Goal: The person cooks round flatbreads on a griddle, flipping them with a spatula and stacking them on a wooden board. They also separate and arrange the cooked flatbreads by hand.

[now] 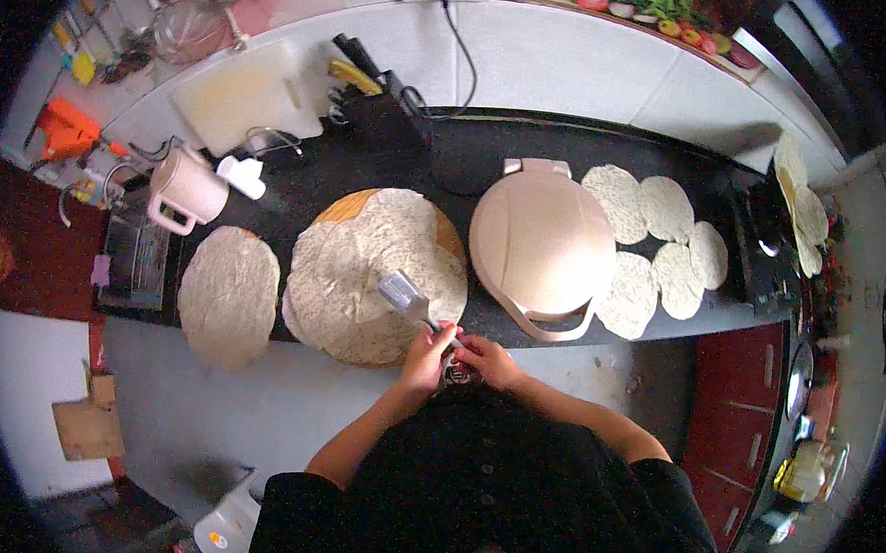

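Observation:
My left hand [425,360] grips the dark handle of a spatula-like utensil [404,295] with a pale, flat head. The fingers of my right hand [490,360] are closed around the lower handle, close beside the left. Beyond the hands, the utensil's head hovers over or rests on overlapping speckled flatbreads [353,272]; which of the two I cannot tell. They cover most of a round wooden board [345,205]. Another large flatbread [230,288] lies to the left, reaching over the counter's front edge. Right of the board stands a closed beige electric griddle [542,240] with a loop handle in front.
Several smaller flatbreads [626,294] lie right of the griddle, and more [811,213] sit by the dark stove at far right. A knife block [380,115], white cutting board [245,105] and pink pitcher [188,188] stand behind. A black cord [469,60] hangs from the wall socket.

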### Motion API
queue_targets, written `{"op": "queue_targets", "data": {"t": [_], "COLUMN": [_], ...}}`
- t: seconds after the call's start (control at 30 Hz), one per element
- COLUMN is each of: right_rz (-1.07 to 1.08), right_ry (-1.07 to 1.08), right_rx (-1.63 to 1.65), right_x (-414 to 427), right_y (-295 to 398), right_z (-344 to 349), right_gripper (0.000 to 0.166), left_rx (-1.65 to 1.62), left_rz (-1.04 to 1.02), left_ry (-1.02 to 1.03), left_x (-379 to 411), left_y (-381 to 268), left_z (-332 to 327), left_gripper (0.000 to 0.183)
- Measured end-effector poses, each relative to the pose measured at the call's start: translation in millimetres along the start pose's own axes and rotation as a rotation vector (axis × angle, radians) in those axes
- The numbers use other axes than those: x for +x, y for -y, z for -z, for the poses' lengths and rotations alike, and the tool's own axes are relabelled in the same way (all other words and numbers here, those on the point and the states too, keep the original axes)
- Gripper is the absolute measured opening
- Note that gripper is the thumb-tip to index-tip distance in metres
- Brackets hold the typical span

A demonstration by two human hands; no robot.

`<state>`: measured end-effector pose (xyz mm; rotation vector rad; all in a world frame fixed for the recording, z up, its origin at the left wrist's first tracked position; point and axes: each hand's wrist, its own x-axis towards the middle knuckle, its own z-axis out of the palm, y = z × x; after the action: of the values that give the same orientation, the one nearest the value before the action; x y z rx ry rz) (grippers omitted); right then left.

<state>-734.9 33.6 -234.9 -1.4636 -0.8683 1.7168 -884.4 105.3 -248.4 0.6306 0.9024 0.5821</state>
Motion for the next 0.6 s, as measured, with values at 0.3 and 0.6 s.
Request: {"op": "queue_targets", "data": {"t": [0.3,0.6], "right_rz": [0.001,0.197], "right_ry": [-0.105,-0.353], "right_rx": [0.056,-0.190], "right_x": [20,-76], "right_y": [-47,-45], "right_z": [29,82], "right_gripper": [0.038,0.034], "left_rx": [0.144,0.669], "left_rz": [0.063,0.226], "left_ry": [0.070,0.188], "left_x": [-16,-36], "left_y": [-6,0], "left_z": [-19,-29], "left_gripper": [0.018,0.026]}}
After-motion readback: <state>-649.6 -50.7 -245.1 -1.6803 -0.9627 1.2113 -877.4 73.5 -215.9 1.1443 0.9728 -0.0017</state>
